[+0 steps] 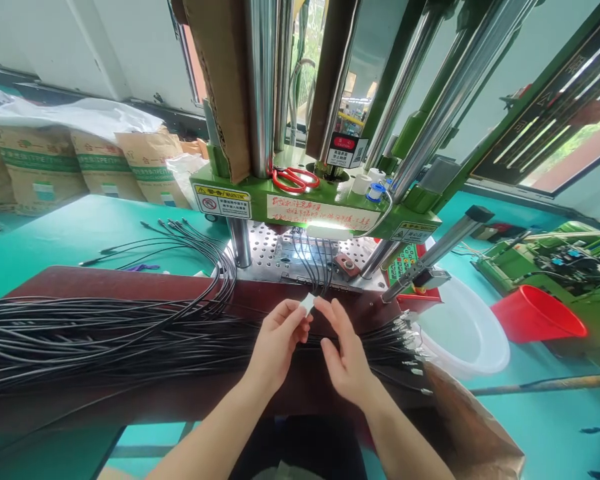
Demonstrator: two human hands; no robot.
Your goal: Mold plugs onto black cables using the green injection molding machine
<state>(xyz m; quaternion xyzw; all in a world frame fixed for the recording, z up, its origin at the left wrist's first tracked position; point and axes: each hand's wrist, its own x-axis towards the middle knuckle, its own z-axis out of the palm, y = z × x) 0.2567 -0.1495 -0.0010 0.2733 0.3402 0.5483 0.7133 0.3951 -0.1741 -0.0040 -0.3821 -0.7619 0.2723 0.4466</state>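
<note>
My left hand (279, 340) and my right hand (344, 353) meet over a thick bundle of black cables (105, 340) lying across a dark red table (130, 283). Both pinch a small white piece (307, 303) between their fingertips, left from the left side, right from the right side. Just beyond them, several black cables (314, 263) run into the lit mould plate (275, 257) of a green press machine (300, 197). Metal-tipped cable ends (405, 333) fan out to the right of my right hand.
Red scissors (294, 179) lie on the machine's green deck. A white basin (467, 330) and a red bucket (535, 313) sit at the right. Brown sacks (80, 167) line the left wall. A brown paper bag (473, 427) hangs at the table's right corner.
</note>
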